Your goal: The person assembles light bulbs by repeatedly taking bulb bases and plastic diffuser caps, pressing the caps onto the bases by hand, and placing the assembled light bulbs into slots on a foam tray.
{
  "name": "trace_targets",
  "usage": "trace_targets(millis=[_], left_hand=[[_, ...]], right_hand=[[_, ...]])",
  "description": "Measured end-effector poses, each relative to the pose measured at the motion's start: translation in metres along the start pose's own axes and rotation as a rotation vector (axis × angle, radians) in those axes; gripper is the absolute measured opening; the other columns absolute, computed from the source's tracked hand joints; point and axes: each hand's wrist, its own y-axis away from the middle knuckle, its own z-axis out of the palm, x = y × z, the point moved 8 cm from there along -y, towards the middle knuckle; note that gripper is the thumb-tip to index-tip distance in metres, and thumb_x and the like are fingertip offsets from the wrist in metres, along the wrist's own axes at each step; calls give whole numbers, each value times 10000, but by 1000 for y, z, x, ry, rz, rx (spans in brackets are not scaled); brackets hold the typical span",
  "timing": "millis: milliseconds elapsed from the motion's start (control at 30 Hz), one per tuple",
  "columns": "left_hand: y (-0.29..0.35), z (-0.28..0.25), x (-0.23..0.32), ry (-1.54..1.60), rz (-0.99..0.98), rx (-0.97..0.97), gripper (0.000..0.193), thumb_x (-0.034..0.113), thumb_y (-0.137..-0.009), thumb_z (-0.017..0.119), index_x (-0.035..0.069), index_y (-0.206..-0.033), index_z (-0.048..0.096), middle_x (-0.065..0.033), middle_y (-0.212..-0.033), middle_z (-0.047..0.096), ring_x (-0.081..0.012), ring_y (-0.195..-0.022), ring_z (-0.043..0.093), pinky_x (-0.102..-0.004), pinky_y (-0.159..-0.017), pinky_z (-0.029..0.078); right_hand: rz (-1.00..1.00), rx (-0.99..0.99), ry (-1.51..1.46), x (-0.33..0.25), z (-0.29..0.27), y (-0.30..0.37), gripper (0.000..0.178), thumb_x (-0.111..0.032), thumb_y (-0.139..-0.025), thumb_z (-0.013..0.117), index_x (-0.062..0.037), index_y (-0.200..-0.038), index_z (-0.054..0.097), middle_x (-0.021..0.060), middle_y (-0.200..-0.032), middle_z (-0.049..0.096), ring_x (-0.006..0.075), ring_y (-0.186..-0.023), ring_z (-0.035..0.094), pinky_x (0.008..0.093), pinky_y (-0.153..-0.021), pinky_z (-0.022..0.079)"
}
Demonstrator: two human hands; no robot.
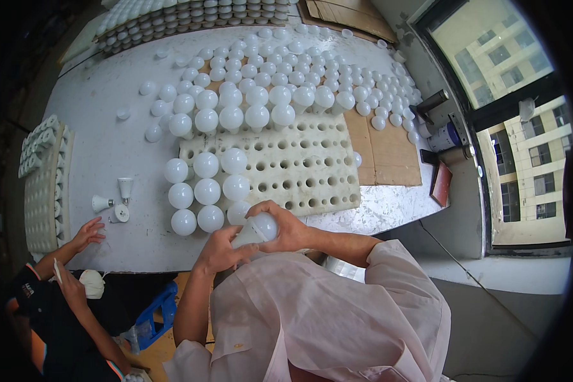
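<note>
Both of my hands hold one white light bulb (256, 230) just above the near edge of the white table (108, 146). My right hand (286, 226) wraps its round dome. My left hand (219, 249) grips its narrow base from below. Right in front of the bulb lies a white foam tray (312, 172) full of round holes. Several finished white bulbs (205, 191) stand upright in the tray's left columns, the nearest one touching distance from my hands.
Many more white bulbs and dome caps (280, 83) cover the far half of the table, with stacked trays (191, 16) behind. Three loose bulb bases (116, 202) lie at the left. Another person's hand (88, 234) rests on the near-left edge. Cardboard (388, 149) and tape rolls (445, 137) sit at the right.
</note>
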Motion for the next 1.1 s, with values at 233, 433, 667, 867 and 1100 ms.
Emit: trace_targets(millis=[233, 433, 667, 867, 1100], left_hand=[[42, -67, -2, 135, 273, 416, 375, 102, -845, 640, -83, -1148, 518, -235, -1000, 656, -163, -642, 656, -212, -437, 437], [58, -96, -16, 64, 253, 656, 299, 111, -879, 604, -78, -1100, 537, -210, -1002, 665, -160, -683, 658, -200, -478, 416], [93, -175, -83, 145, 206, 1208, 370, 229, -931, 538, -55, -1168, 520, -191, -1091, 638, -217, -869, 652, -263, -656, 483], [48, -219, -143, 418, 129, 1032, 504, 353, -968, 434, -43, -1277, 457, -206, -1294, 504, -298, -1200, 484, -404, -998, 361], [-6, -217, -156, 616, -55, 728, 566, 473, -970, 380, 23, -1307, 451, -110, -1260, 532, -246, -1172, 504, -392, -982, 396]], right_hand=[[203, 601, 394, 65, -146, -8, 680, -119, -629, 787, -38, -1201, 427, 164, -1115, 510, 313, -1053, 517, 401, -911, 439], [100, 807, 856, 101, -236, -32, 694, -114, -616, 772, -51, -1224, 443, 175, -1176, 490, 362, -1086, 479, 434, -934, 420], [83, 814, 775, 112, -262, -21, 675, -185, -692, 753, -73, -1288, 458, 177, -1231, 486, 319, -1093, 517, 412, -856, 478], [582, 1056, 484, 213, -340, 119, 553, -302, -773, 692, -21, -1222, 530, 181, -1062, 625, 297, -950, 611, 385, -831, 485], [847, 690, 473, 228, -314, 120, 562, -412, -806, 608, 62, -1104, 560, 263, -1001, 628, 367, -946, 612, 415, -819, 462]])
